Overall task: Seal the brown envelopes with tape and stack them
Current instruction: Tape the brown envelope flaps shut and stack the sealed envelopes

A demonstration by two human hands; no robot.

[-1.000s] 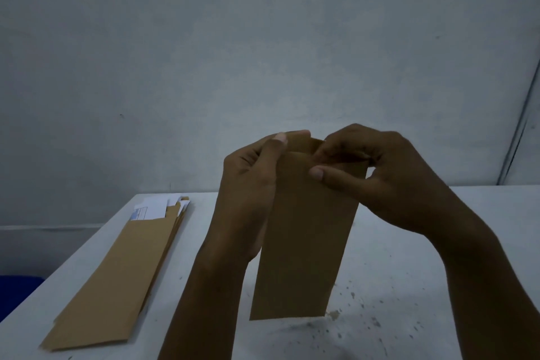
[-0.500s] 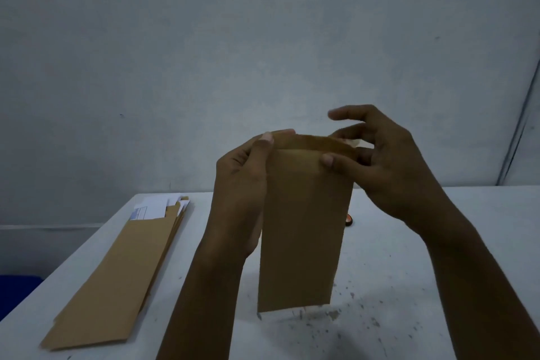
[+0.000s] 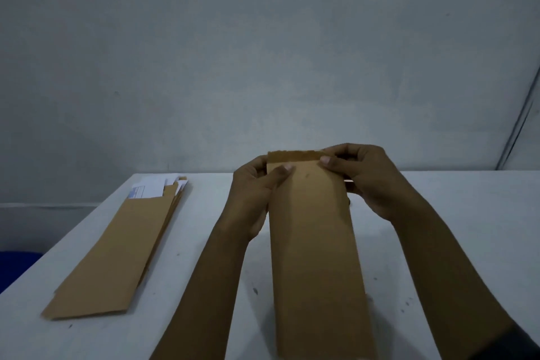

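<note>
The left thumb (image 3: 282,170) lies flat across the front of a long, narrow brown paper envelope (image 3: 315,242), just below its folded top flap, and the rest of the left hand (image 3: 257,193) wraps behind the envelope's left edge, so the hand grips it. The right thumb (image 3: 328,161) presses on the flap's right corner while the curled fingers of the right hand (image 3: 371,181) close over the top right edge; this hand pinches the envelope too. The flap has a ragged upper edge and appears folded down toward the viewer. Whether tape sits on it cannot be told in the dim light.

The held envelope stands lengthwise between the two forearms, its top at the fingertips and its lower end running out of view at the bottom; whether it rests on the white table (image 3: 467,213) cannot be told.

Well to the left of the held envelope lies a stack of similar brown envelopes (image 3: 117,251), flat on the table and angled away. White paper sheets (image 3: 152,187), one with a blue printed patch, stick out of their open far ends. Behind the held envelope rises a plain grey wall (image 3: 263,52). Dark specks mark the table near the envelope's lower part.
</note>
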